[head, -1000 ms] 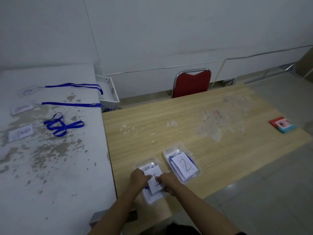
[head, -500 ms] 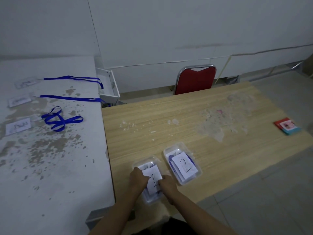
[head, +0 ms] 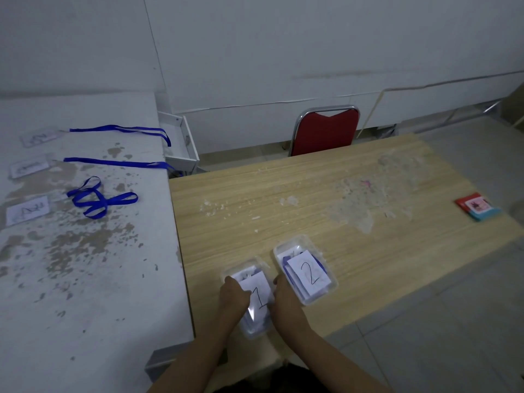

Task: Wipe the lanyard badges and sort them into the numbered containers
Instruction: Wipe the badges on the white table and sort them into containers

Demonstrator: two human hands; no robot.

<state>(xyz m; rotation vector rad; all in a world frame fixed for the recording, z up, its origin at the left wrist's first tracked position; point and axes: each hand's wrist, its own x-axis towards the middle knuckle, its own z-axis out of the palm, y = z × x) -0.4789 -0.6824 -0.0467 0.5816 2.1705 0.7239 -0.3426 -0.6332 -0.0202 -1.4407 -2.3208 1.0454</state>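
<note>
Both hands, left hand and right hand, grasp container 1 on the wooden worktop beside container 2 (both hold badges already); three lanyard badges wait on the white worktop, judged unsorted.

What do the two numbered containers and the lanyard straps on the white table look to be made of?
Container 1 and container 2: likely thin clear plastic, glossy; contents show through the walls and the rims catch light. Lanyard straps: probably woven fabric ribbon, blue and matte; one lies flat in limp loops.
</note>
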